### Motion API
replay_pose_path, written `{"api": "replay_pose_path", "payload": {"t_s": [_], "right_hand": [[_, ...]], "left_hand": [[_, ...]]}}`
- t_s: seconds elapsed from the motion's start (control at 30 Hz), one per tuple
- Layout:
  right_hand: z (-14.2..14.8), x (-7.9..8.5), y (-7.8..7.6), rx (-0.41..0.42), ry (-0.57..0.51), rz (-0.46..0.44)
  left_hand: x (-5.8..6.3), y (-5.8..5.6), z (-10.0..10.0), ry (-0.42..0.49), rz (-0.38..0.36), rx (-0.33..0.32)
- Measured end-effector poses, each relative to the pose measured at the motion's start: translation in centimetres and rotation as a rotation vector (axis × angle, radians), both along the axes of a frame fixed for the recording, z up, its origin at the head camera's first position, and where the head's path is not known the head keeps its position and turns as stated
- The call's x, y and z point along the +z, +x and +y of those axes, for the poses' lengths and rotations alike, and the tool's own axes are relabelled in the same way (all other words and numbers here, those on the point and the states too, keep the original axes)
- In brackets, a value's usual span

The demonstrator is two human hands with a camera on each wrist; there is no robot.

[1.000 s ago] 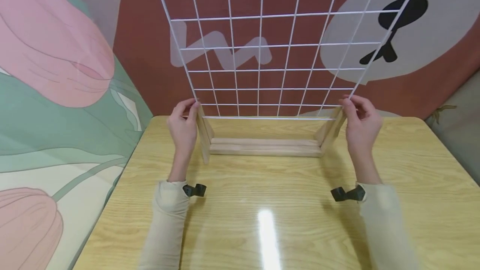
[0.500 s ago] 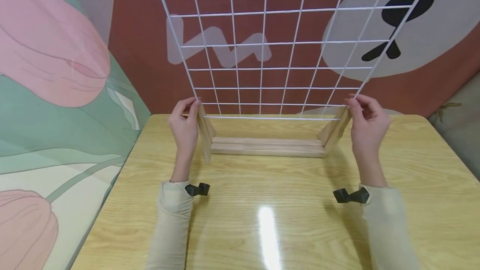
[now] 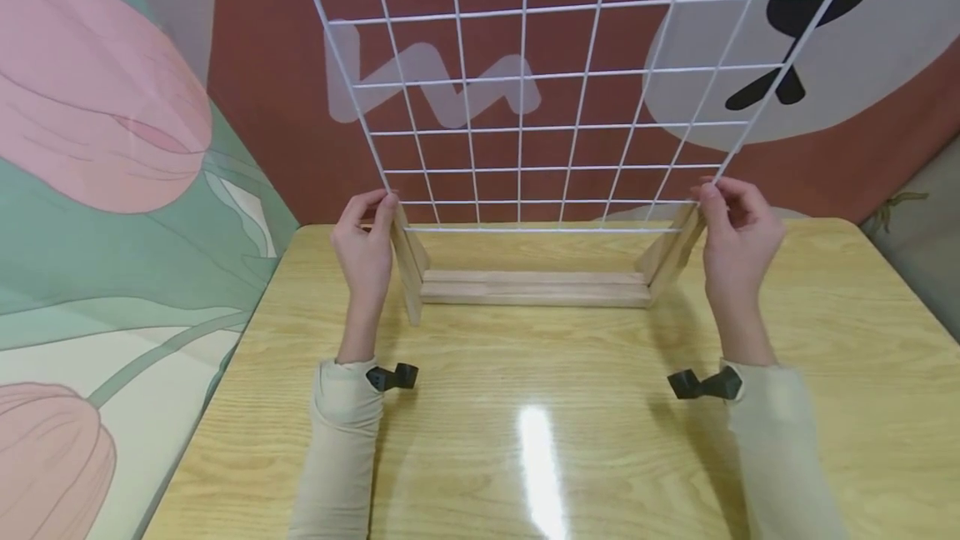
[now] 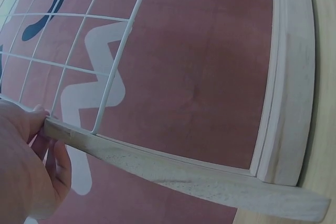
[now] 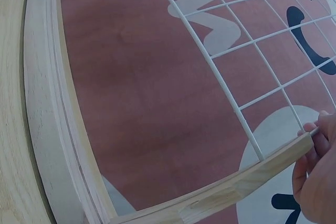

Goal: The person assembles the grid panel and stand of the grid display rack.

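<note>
A white wire grid panel (image 3: 525, 90) stands upright over a pale wooden base (image 3: 534, 288) with two side posts on the table. My left hand (image 3: 365, 242) pinches the grid's lower left corner at the top of the left post (image 3: 408, 269). My right hand (image 3: 735, 232) pinches the lower right corner at the top of the right post (image 3: 671, 252). The left wrist view shows the left hand (image 4: 31, 166) at the post's tip (image 4: 58, 128) beside the grid's edge wire (image 4: 118, 59). In the right wrist view, right fingers (image 5: 312, 166) grip the post end (image 5: 294, 148).
The light wood-grain table (image 3: 540, 423) spreads toward me, with glare near its middle. A red wall with grey shapes (image 3: 270, 107) stands close behind the grid. A pink and green flower panel (image 3: 112, 190) lines the left side.
The grid's lower edge sits slightly lower between the posts, and both hands have shifted up a little in the view. Their hold on the corners is unchanged.
</note>
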State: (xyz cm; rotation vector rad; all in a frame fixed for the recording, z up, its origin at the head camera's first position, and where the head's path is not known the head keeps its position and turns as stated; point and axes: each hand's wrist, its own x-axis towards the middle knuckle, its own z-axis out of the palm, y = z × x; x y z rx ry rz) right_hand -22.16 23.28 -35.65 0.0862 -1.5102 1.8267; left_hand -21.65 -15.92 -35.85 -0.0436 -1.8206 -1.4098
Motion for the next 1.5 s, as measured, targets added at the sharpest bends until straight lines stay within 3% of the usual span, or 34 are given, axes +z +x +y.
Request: {"api": "replay_pose_path", "payload": {"t_s": [0.43,0.87,1.1,1.33,1.5], "right_hand": [[-0.8,1.2,0.3,0.001,-0.04,-0.02],[-0.9,0.8,0.2,0.069,-0.144,0.062],[-0.8,0.8,-0.1,0.058,-0.126,0.06],[-0.9,0.9,0.1,0.044,-0.108,0.036],[-1.0,1.0,0.2,0.032,-0.102,0.027]], "left_hand": [[1.2,0.5,0.3,0.027,-0.039,0.036],[0.3,0.2,-0.6,0.064,-0.032,-0.027],[0.3,0.0,-0.6,0.062,-0.009,-0.034],[0.4,-0.2,-0.4,0.091,-0.035,0.001],[0.4,-0.1,-0.5,0.093,-0.048,-0.011]]}}
